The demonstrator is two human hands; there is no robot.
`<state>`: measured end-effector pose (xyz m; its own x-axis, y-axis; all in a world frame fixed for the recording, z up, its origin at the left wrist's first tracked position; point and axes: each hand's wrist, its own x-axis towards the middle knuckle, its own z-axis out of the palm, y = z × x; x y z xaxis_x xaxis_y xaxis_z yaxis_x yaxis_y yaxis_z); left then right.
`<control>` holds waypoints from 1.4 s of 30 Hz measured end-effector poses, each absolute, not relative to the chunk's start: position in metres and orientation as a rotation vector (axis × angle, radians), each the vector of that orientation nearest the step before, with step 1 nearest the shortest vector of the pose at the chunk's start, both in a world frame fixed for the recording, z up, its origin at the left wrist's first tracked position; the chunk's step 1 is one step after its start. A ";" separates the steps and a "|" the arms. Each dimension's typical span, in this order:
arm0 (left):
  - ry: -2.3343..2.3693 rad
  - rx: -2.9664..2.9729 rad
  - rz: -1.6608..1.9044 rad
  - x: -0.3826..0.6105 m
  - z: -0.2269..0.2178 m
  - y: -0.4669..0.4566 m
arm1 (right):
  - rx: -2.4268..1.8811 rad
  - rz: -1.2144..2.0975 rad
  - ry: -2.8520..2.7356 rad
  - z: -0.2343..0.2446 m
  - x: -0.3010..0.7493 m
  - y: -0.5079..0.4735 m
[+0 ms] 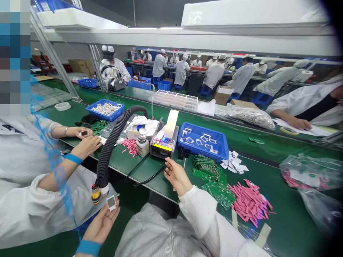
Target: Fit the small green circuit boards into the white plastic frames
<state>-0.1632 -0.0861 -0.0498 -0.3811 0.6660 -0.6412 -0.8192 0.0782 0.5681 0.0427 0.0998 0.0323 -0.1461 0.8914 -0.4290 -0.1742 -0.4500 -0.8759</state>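
Left hand (102, 222), mine: fingers closed lightly around a small white-framed module with a dark grey window (111, 202), window side up. Position: below and left of the tape machine (161, 148), my reference, and nearer to me. Blue band (89, 247) on that wrist.

Just above the module: the pale tip of a ribbed black hose (103, 162), which arches over from behind and left of the machine. A yellow-and-black sensor (95, 194) with a small red light sits beside the tip. Whether tip and module touch, I cannot tell.

Right hand (179, 176), mine: fingers half curled and parted, near the machine's front, on my side of it. A pale strip of tape (172, 123) stands up out of the machine's top.

Left of the machine, just beside it: a white bottle with a dark cap (142, 145), then loose pink strips (130, 146). Right of it: a blue tray (197, 130) with scattered white frames. Farther right and nearer me: green circuit boards (221, 192), white flat pieces (234, 163) and a larger heap of pink strips (250, 203), all on the green surface (286, 200).

Well left of the machine, a co-worker's hand (91, 144) rests near a similar dark-windowed piece (84, 133), held in that person's other hand.
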 end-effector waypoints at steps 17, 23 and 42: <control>1.061 -0.068 1.210 -0.099 -0.048 -0.086 | -1.451 1.412 -1.382 0.060 0.193 0.025; 1.019 0.051 1.085 -0.073 -0.036 -0.070 | -1.821 1.042 -1.602 0.001 0.230 0.009; 1.079 -0.102 1.309 -0.101 -0.049 -0.098 | -1.427 1.713 -0.773 0.035 0.025 0.120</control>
